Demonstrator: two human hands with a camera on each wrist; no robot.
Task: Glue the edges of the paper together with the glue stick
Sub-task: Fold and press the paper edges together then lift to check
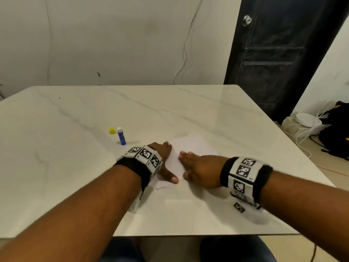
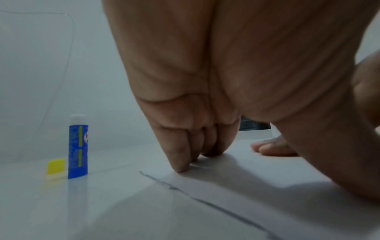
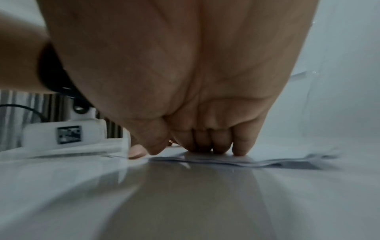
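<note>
Both hands lie flat on the white paper (image 1: pixel 190 148), fingers straight and pressing it to the marble table (image 1: pixel 75 167). Right hand (image 1: pixel 200 170) covers the paper's nearer part; left hand (image 1: pixel 166 161) presses its left edge, thumb stretched along it. Beyond the paper's left side stands the uncapped blue glue stick (image 1: pixel 121 136), its yellow cap (image 1: pixel 112 131) just beside it.

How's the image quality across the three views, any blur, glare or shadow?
Head view: sharp, with soft glare on the table. Left wrist view: dim and bluish; the left hand shadows the paper. Right wrist view: right hand close and soft, foreground smeared.
</note>
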